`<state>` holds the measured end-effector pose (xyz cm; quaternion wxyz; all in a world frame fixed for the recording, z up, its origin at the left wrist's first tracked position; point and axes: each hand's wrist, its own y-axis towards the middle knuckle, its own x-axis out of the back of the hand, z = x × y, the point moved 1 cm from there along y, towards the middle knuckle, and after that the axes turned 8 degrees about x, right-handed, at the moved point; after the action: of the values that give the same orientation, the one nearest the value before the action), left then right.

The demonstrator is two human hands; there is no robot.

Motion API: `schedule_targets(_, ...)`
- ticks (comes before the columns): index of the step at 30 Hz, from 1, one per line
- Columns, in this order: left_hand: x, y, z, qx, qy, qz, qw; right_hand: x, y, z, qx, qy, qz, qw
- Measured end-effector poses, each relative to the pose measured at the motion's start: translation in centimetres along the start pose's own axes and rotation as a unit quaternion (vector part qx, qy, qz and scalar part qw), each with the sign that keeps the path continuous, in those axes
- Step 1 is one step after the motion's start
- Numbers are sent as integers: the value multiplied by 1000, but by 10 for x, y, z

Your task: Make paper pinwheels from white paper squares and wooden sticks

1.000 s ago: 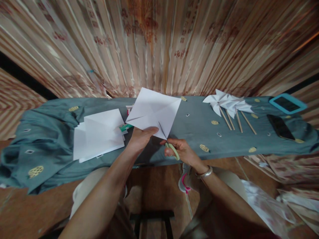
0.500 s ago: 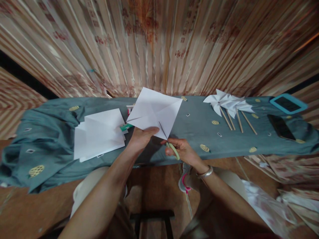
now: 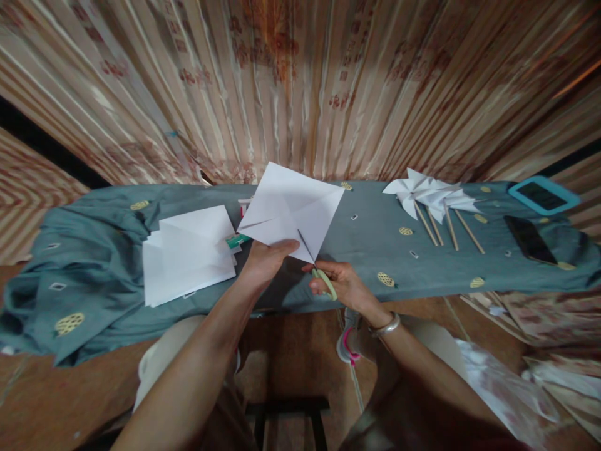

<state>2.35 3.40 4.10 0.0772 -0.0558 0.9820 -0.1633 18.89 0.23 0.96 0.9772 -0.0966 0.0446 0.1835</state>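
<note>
A square sheet of white paper (image 3: 300,194) with crossing creases is pinched at its near edge by my left hand (image 3: 267,258), thumb on top. A slit runs in from its left corner. My right hand (image 3: 342,283) is closed around the light green handles of a pair of scissors (image 3: 325,283). One dark blade lies over the paper at its near corner, pointing toward the middle; the other blade is hidden beneath. To the left of my left hand, a stack of white paper sheets (image 3: 190,257) rests on the cloth.
Several white paper pinwheels (image 3: 434,193) on wooden sticks lie at the right. Beyond them are a blue-framed tablet (image 3: 544,194) and a dark phone (image 3: 530,240). A green item (image 3: 238,240) sticks out beside the stack. Teal cloth (image 3: 366,250) covers the table; a curtain (image 3: 300,94) hangs behind.
Almost nothing differs. The sheet and both hands have shifted very slightly, with the scissors still at the near corner. The stack's left edge appears a little further right.
</note>
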Motion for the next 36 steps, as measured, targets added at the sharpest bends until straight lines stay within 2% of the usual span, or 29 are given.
schedule_targets(4,-3,-1,1,-10,-2,21,1000,1,0,1,1,-4,-3,1000)
schedule_targets(16,-3,3,7,-41,13,34,998,4,0,2,15,-40,10,999)
schedule_targets(22,-2,4,8,-37,21,18,999,3,1,3,10,-31,12,999)
schedule_targets(30,-3,2,7,-35,1,36,999,0,1,7,7,-28,6,1000)
schedule_targets(36,-3,2,6,-28,9,29,999,0,1,6,8,-23,2,1000)
